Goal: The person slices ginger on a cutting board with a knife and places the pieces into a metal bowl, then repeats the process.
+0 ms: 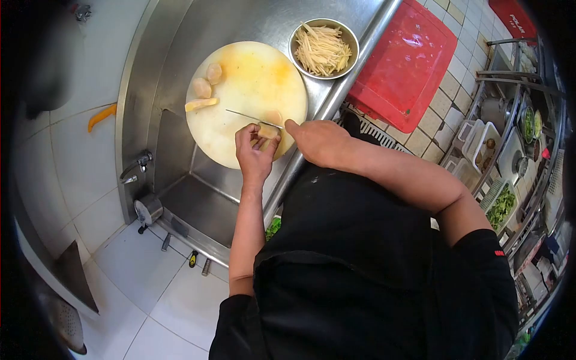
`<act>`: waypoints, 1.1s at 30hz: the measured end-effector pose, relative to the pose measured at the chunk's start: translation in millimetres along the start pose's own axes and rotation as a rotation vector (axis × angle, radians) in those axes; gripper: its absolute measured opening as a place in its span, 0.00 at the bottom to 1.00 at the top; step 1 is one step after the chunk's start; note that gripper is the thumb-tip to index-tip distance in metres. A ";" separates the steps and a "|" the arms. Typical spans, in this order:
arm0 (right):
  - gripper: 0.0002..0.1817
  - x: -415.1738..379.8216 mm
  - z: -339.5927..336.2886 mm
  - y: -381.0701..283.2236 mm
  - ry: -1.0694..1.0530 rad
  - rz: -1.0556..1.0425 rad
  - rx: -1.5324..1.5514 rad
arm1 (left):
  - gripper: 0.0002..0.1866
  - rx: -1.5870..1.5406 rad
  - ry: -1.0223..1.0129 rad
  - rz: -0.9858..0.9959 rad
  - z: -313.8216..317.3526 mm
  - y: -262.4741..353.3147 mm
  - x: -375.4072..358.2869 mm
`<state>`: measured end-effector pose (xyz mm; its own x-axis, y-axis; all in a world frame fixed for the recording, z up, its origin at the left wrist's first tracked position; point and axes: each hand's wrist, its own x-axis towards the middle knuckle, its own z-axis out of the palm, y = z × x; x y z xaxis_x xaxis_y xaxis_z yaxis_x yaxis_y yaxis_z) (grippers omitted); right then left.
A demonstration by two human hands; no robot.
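A round white cutting board (252, 78) with yellow stains lies on the steel counter. My left hand (255, 153) is closed around a peeled, pale yellow chunk of ginger (268, 131) over the near part of the board. From the right, my right hand (321, 143) grips a knife (242, 114), its thin blade pointing left just beyond the chunk; the handle is hidden in my fist. A pale slice (273, 116) shows on the far side of the blade. At the board's left are two rounded peeled pieces (202, 88) and a longer yellow piece (201, 105).
A metal bowl (293, 49) of thin pale strips (322, 50) stands at the board's upper right. Beyond the counter edge is a red lid (405, 66). A sink basin (195, 207) lies near left, with a tap (139, 165) at the wall. Shelves (510, 108) hold food containers at right.
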<state>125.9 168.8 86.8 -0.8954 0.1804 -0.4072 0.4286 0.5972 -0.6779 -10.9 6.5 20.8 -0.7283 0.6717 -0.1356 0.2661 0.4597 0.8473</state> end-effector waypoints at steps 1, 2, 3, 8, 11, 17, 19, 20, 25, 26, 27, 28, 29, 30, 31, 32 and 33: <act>0.14 -4.5 -1.1 0.2 0.032 -0.021 -0.004 | 0.27 -0.002 0.004 0.002 -0.1 0.5 1.2; 0.14 -11.1 -2.8 0.1 0.029 -0.025 -0.006 | 0.27 0.025 -0.003 0.000 -1.0 0.8 1.0; 0.14 -21.4 -11.5 -4.8 0.018 -0.019 -0.010 | 0.28 0.052 -0.013 -0.006 -2.4 1.7 -0.4; 0.14 -54.4 -17.2 -3.6 0.037 -0.038 -0.070 | 0.28 0.040 0.000 -0.009 -1.5 5.1 0.1; 0.13 -58.8 -19.0 -4.4 0.010 -0.032 -0.084 | 0.28 0.047 -0.003 -0.005 -2.2 5.1 0.3; 0.13 -49.8 -21.5 -10.1 -0.077 0.029 -0.086 | 0.28 0.061 -0.008 0.023 -2.3 3.0 1.7; 0.12 -43.3 -15.4 -8.2 -0.053 0.019 -0.064 | 0.28 0.074 -0.006 0.035 -2.9 2.0 1.2; 0.12 -40.0 -15.5 -9.0 -0.053 0.017 -0.065 | 0.28 0.070 -0.008 0.040 -2.7 2.0 1.0; 0.14 -13.8 -10.5 -10.3 -0.062 0.005 -0.006 | 0.30 0.060 -0.042 0.018 -4.1 1.1 3.9; 0.14 -5.8 -5.4 -7.7 -0.059 0.001 -0.007 | 0.28 0.044 -0.039 0.025 -3.4 -0.7 4.2; 0.14 2.4 -0.6 -5.6 -0.046 -0.015 0.002 | 0.27 0.028 -0.036 0.032 -2.8 -2.6 3.8; 0.15 8.4 2.0 -3.2 -0.031 -0.033 0.008 | 0.27 0.029 -0.031 0.039 -2.2 -4.4 3.7; 0.15 11.8 3.5 -0.4 -0.024 -0.039 0.005 | 0.28 0.015 -0.035 0.037 -1.9 -6.7 3.2; 0.14 14.3 2.1 0.1 -0.027 -0.025 0.005 | 0.28 0.002 -0.037 0.036 -1.6 -9.6 2.7; 0.14 14.9 1.7 -0.1 -0.031 -0.009 0.006 | 0.28 0.005 -0.030 0.042 -0.9 -13.9 0.5; 0.14 14.2 1.2 -0.2 -0.025 -0.016 0.001 | 0.29 -0.023 -0.017 0.065 1.0 -18.3 -1.6; 0.14 13.3 -0.2 0.4 -0.026 -0.006 0.001 | 0.30 -0.053 -0.004 0.091 3.7 -21.2 -2.3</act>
<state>114.1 171.7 81.3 -0.8944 0.1566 -0.4190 0.4236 0.5975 -0.6808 -12.5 -2.7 1.2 -0.6999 0.7117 -0.0594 0.2972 0.3659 0.8819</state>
